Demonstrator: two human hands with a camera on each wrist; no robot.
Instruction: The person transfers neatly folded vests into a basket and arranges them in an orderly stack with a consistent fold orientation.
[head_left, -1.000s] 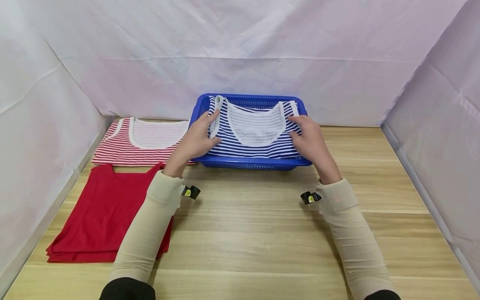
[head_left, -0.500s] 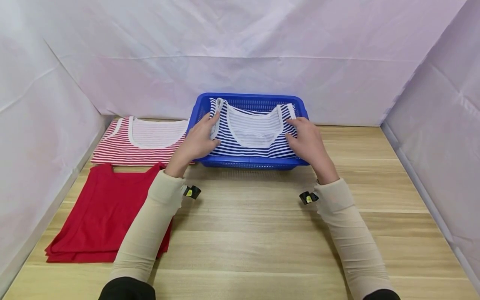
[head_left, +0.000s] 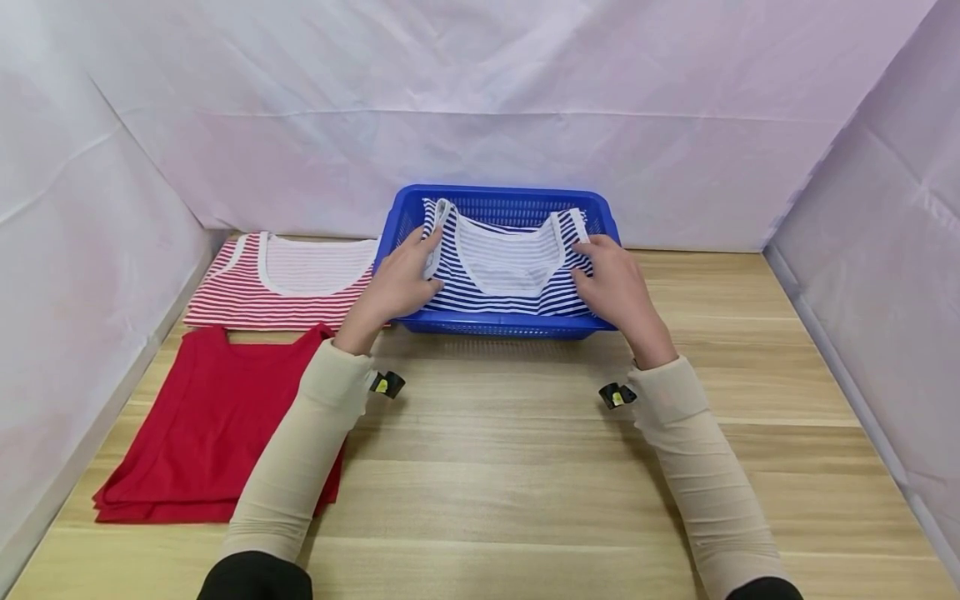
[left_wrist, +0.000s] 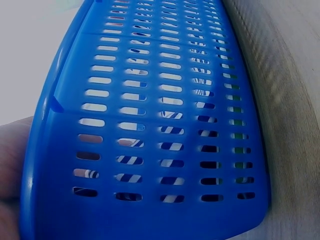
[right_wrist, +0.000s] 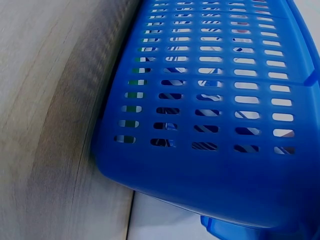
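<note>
The left hand (head_left: pixel 401 279) and right hand (head_left: pixel 617 279) pinch opposite sides of the blue-striped top (head_left: pixel 502 305) in the blue basket (head_left: pixel 510 325). Each thumb stands slightly apart from the fingers.

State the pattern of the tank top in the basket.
The tank top has navy-blue and white stripes, seen best in the head view.

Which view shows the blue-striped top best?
Head. It shows the blue-striped top from above, neckline and stripes clear, in the blue basket. Both wrist views face the basket's slotted side, showing only striped scraps through the slots.
</note>
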